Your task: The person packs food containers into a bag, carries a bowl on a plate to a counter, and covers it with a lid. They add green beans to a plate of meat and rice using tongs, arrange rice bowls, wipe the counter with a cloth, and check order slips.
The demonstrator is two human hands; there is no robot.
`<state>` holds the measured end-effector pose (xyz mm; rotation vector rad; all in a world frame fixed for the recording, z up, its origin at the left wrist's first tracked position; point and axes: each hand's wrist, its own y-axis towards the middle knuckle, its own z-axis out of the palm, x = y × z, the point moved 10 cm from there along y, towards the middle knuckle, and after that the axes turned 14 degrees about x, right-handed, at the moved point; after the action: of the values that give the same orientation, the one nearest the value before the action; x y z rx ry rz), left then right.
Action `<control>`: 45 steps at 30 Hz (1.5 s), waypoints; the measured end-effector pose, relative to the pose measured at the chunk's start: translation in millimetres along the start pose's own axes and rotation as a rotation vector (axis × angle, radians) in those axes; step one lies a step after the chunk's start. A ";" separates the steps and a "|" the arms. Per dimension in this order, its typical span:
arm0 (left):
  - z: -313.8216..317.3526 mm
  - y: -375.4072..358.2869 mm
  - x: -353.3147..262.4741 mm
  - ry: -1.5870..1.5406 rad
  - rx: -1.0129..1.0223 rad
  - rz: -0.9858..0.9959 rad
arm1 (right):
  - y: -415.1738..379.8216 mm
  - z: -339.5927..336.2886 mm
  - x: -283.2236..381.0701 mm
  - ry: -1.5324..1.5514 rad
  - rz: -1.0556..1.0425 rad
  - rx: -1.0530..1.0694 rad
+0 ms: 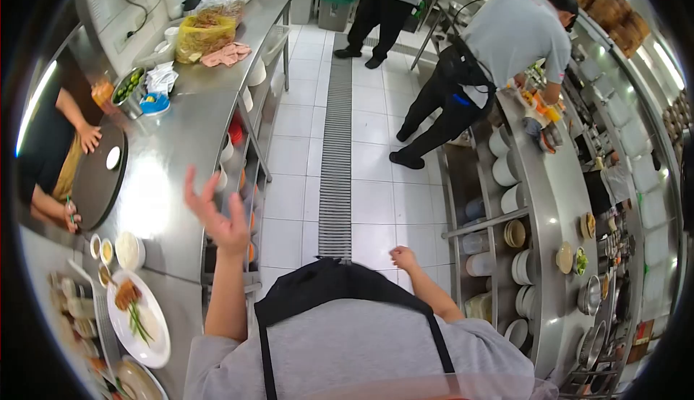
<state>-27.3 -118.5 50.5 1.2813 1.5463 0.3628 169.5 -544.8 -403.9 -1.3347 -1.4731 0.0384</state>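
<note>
Raised beside the edge of the left steel counter (163,154), my left hand (220,215) has its fingers spread and holds nothing. My right hand (405,257) hangs low over the tiled floor on the right, its fingers curled in, with no object visible in it. To the lower left of my left hand, an oval white plate (155,320) with browned food and green stalks lies on the counter. Near that plate stand a white bowl (130,250) and small sauce cups (107,251).
At the left, a person's hands are by a round dark tray (101,183). A co-worker (506,38) bends over the right counter (538,176); another person (394,2) stands ahead. A floor drain (336,147) runs down the aisle. Shelves hold stacked bowls (506,168).
</note>
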 end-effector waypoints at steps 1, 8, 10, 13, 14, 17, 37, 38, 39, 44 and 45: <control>26.8 19.1 8.8 -0.037 0.065 0.014 | 13.3 -13.9 -17.5 -0.058 0.053 -0.050; 280.0 59.1 135.6 -0.051 1.224 -0.214 | 96.3 -89.1 -74.0 -0.431 0.444 -0.105; 319.6 34.3 183.6 0.044 1.599 -0.407 | 131.3 -110.9 -38.6 -0.410 0.406 -0.188; 358.2 102.5 227.7 0.013 1.377 -0.425 | 255.4 -158.9 45.0 -0.255 0.347 -0.171; 366.5 125.3 242.3 0.059 1.312 -0.467 | 310.4 -163.7 91.7 -0.595 0.254 0.057; 402.2 177.5 271.1 0.127 1.290 -0.512 | 424.1 -222.8 227.3 -0.654 0.006 -0.180; 836.2 421.6 332.0 -0.021 1.675 -0.006 | 703.2 -611.8 362.8 1.512 0.069 -0.944; 854.1 418.6 336.9 -0.024 1.692 -0.009 | 720.5 -633.7 339.9 1.605 0.025 -1.008; 871.7 414.2 342.8 -0.039 1.701 -0.022 | 738.4 -657.8 313.0 1.698 -0.027 -1.073; 976.4 395.8 367.2 0.037 1.890 -0.216 | 757.3 -761.9 172.2 1.948 -0.037 -1.626; 998.3 396.4 364.9 0.035 1.924 -0.219 | 782.3 -780.1 108.0 2.020 -0.186 -1.722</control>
<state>1063.9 -20.8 -243.6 2.3074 1.8895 -1.6681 1269.8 -644.0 -512.7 -1.2249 0.5651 -2.3003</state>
